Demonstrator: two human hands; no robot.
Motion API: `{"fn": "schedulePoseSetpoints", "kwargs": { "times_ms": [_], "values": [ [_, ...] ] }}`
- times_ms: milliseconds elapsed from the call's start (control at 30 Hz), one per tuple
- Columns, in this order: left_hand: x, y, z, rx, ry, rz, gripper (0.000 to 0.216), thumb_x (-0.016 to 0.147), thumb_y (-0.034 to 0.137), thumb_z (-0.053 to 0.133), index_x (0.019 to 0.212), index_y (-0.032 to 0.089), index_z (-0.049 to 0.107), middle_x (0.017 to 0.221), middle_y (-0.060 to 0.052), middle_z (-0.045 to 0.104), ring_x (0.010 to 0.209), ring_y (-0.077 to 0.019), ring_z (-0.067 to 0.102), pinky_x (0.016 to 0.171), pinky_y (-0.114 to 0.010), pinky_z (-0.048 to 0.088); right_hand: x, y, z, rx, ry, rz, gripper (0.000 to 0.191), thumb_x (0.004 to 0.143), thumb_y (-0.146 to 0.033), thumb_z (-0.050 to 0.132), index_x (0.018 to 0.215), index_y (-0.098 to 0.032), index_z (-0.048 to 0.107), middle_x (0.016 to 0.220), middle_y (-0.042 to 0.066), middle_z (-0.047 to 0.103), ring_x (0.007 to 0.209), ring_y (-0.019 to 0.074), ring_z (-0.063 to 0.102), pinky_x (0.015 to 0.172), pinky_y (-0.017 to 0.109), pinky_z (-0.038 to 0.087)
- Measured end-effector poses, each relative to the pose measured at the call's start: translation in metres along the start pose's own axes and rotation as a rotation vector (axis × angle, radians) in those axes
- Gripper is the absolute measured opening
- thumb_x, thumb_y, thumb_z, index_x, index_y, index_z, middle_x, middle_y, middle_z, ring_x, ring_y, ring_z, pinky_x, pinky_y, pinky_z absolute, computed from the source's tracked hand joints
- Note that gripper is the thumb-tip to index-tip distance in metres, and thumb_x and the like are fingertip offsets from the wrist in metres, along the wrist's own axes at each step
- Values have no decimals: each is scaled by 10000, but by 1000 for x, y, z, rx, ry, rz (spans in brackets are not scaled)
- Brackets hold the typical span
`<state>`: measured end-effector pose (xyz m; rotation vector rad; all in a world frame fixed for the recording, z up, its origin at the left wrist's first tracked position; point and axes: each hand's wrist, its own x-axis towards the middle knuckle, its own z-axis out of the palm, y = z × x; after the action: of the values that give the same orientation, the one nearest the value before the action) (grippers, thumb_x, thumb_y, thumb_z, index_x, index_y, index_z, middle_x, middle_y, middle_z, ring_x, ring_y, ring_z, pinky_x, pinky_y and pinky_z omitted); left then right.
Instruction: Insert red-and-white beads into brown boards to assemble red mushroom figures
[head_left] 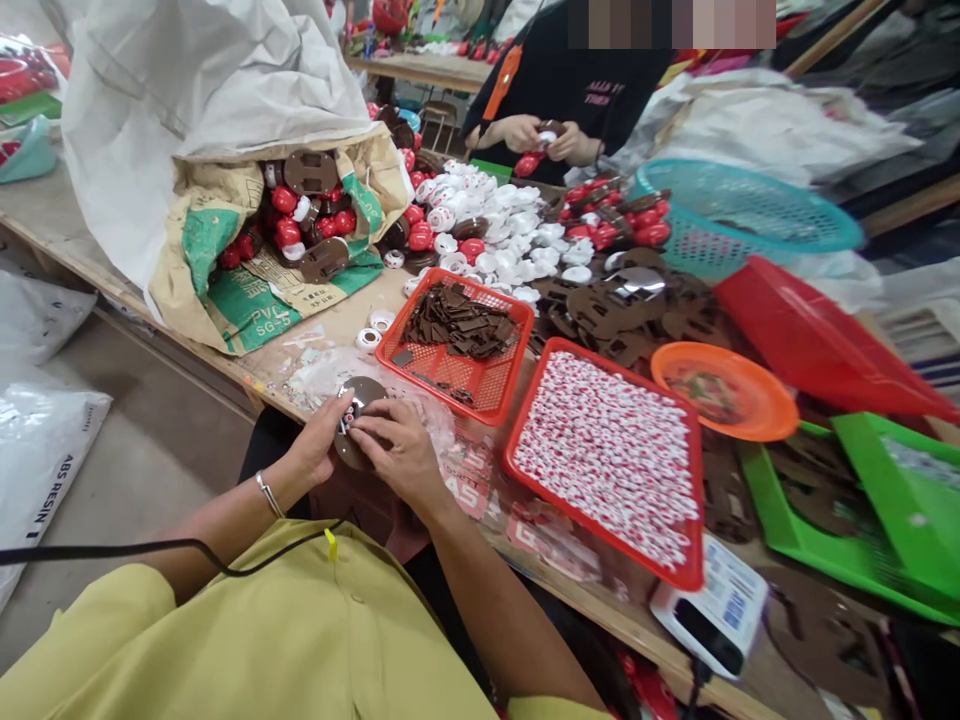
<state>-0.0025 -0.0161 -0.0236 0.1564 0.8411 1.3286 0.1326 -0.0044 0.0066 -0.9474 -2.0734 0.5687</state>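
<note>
My left hand (319,445) and my right hand (397,452) both grip a round brown plastic piece (362,392) at the near edge of the wooden table (341,320). The fingers of both hands are curled around it, and a small red-and-white part sits under my left thumb. Just beyond my hands stands a small red basket (491,385) of dark brown flat pieces. To its right lies a larger red tray (679,575) filled with small red-and-white parts.
An open paper sack (240,300) of red and brown parts lies at the left. White and red caps (495,225) are heaped mid-table. An orange bowl (772,405), teal basket (750,210) and green trays (892,500) stand right. Across the table another person's hands (544,140) work on a part.
</note>
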Motion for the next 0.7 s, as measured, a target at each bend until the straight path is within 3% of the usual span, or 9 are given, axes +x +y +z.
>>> {"fn": "schedulePoseSetpoints", "kwargs": {
  "times_ms": [267,433,600,700],
  "values": [
    [-9,-2,10,107,2,76,351,692,385,808,891,158,629,823,-12,661,761,-137,623,703,-236,489,8,-2,0,-32,-110,96,87,791,-172,709,793,-238,765,810,33,581,803,181,553,734,328,459],
    [-12,-5,11,121,29,89,345,677,381,820,859,161,627,805,-7,659,761,-141,620,718,-246,484,5,-3,2,-102,-177,66,97,799,-143,689,766,-213,748,793,33,562,781,174,535,706,315,442],
    [-6,-10,8,58,70,141,319,703,390,804,859,157,651,815,-1,659,775,-131,612,779,-247,476,-5,-15,12,-290,-76,75,140,839,-128,580,809,-189,702,839,76,584,806,211,530,729,353,447],
    [-1,-11,6,34,84,175,298,727,385,787,865,155,655,827,-1,659,781,-121,603,800,-241,471,-10,-20,19,-292,-2,94,159,890,-154,530,852,-181,682,868,93,591,830,224,536,765,368,455]
  ]
}}
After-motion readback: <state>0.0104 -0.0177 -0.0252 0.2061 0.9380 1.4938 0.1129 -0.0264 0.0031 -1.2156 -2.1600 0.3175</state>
